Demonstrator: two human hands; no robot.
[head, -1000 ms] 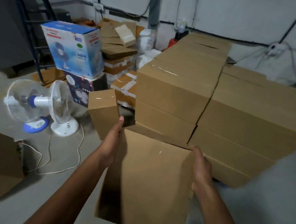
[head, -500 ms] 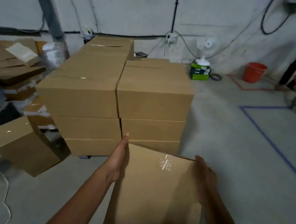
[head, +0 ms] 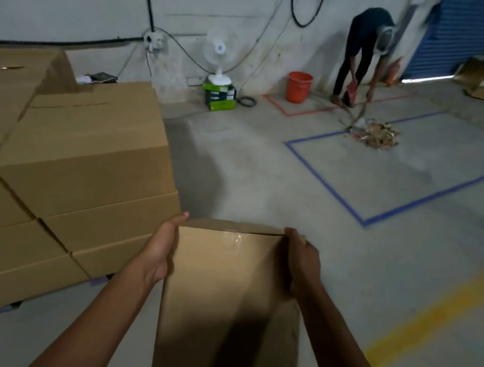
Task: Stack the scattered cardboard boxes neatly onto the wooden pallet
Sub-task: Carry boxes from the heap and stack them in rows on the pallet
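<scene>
Since half a second ago the view has swung to the right: the stack of boxes [head: 83,162] now sits at the left edge, and a second person [head: 364,54], bent over by the far wall, is in full view. The carried box [head: 228,304] is held higher and squarer in front of the body, off the floor and just right of the stack's lowest layers, not touching them. The left hand [head: 161,249] presses flat against the box's left side, fingers straight and reaching to the far top corner. The right hand [head: 298,261] grips the far right corner, fingers curled over the top edge. The stack stands three layers high; what it rests on is mostly hidden. A blue tape line [head: 326,188] and a yellow line [head: 432,316] mark the concrete floor. By the wall stand an orange bucket [head: 299,86] and a white fan [head: 219,57] on green boxes [head: 219,97], with a pile of rubbish [head: 376,135] near the second person's feet.
</scene>
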